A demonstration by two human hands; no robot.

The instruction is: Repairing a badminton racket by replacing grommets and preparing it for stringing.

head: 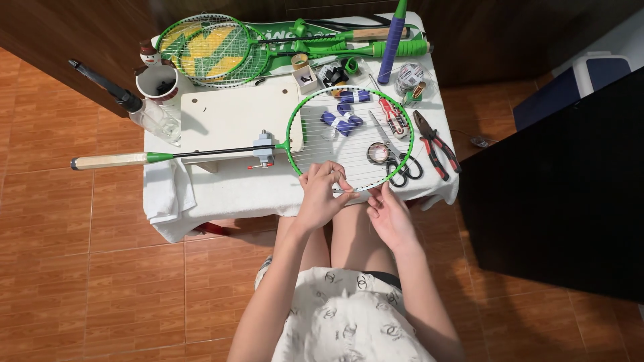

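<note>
The left hand (320, 194) pinches a thin string at the near rim of the green racket (349, 137) lying on the white table (228, 191), the right hand (390, 216) grips its end, so pull straight and gently

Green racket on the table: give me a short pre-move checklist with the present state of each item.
1. Green racket lies flat on the white table, shaft in a small clamp: ok.
2. Left hand on the frame's near edge: ok.
3. Right hand pinching a string by the frame: cannot tell, too fine.
4. Scissors and pliers lie beside the racket head, near the right hand: ok.
5. String tension: cannot tell.
</note>
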